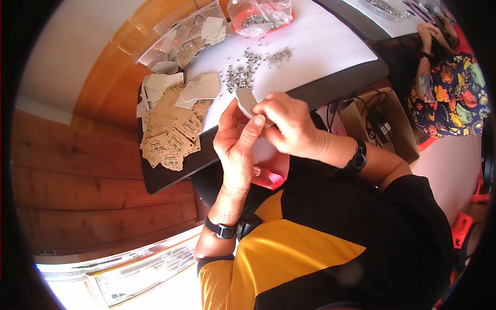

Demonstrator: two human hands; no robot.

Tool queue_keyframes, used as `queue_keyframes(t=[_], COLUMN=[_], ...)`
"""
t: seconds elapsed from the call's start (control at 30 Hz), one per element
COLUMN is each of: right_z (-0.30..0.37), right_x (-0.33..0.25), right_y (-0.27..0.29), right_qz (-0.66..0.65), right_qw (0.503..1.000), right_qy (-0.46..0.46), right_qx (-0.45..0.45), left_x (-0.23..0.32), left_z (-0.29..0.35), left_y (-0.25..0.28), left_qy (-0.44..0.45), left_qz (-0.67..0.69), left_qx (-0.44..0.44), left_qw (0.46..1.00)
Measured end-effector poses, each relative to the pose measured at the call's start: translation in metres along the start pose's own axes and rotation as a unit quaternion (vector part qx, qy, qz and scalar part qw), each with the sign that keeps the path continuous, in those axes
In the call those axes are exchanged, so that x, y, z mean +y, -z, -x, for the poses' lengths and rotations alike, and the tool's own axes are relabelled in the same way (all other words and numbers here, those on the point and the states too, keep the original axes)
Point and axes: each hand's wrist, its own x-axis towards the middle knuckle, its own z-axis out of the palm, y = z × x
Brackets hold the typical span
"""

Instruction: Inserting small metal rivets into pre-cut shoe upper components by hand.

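Note:
Both hands meet above the near edge of the table. Between them is a small pale card (246, 100), bent or curved, its lower part covered by fingers. My left hand (235, 147) pinches it from below with the thumb against it. My right hand (289, 124) grips its right side with curled fingers; any small piece inside that grip is hidden. Just beyond the card lie scattered small shiny metal pieces (239, 78). To the left is a heap of brown printed cards (173, 129), with white cards (201, 88) on and behind it.
A clear plastic bag of cards (191, 39) lies at the far left of the table. A red-rimmed container (262, 18) lined with plastic holds more metal pieces. On the right stand a cardboard box (356, 121) with cables and a person in a flowered top (449, 95).

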Motion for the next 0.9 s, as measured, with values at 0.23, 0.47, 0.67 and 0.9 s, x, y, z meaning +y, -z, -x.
queue_keyframes(t=[0.23, 0.47, 0.67, 0.9], right_z=[-0.006, -0.010, 0.000, 0.002], right_x=[0.005, 0.029, 0.039, 0.037], right_y=[0.018, 0.017, 0.018, 0.009], right_qz=[-0.080, -0.030, -0.046, -0.071], right_qw=[0.996, 0.995, 0.992, 0.993], right_qy=[0.001, -0.038, -0.072, -0.056], right_qx=[-0.040, -0.087, -0.096, -0.081], left_x=[-0.016, -0.024, -0.025, -0.022], left_z=[-0.008, -0.026, -0.016, -0.017], left_y=[0.029, 0.032, 0.041, 0.036], left_qy=[-0.076, -0.175, -0.105, -0.057], left_qz=[-0.100, -0.384, -0.285, -0.240], left_qx=[0.006, -0.106, -0.074, -0.098], left_qw=[0.992, 0.901, 0.950, 0.964])
